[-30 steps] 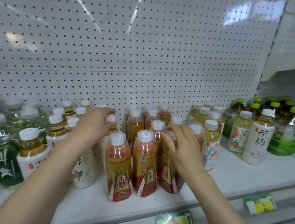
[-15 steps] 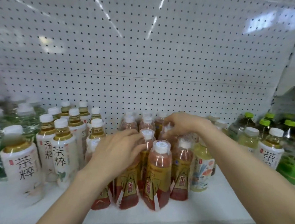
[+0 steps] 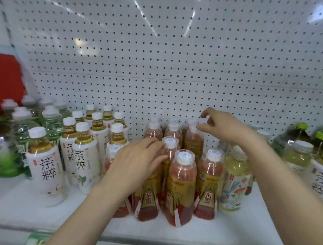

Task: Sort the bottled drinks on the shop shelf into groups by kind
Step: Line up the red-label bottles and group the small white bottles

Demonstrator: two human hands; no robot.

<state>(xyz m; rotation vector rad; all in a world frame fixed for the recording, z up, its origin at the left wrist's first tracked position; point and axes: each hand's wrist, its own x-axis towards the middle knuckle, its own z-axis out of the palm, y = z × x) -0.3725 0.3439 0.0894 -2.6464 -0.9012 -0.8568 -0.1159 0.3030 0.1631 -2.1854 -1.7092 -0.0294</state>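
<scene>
Beside white tea bottles (image 3: pixel 44 170), left hand (image 3: pixel 138 162) rests loose on red bottles (image 3: pixel 182 180); right hand (image 3: pixel 224 126) hovers slack.

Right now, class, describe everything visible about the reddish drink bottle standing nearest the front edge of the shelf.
The front reddish bottle is clear plastic holding red-brown drink, with a white cap under a clear sleeve and a yellow-and-red wrap label. It stands roughly upright on the white shelf, leading a cluster of like bottles packed close on both sides. The left hand rests on its neighbours; contact with this one is unclear.
</scene>
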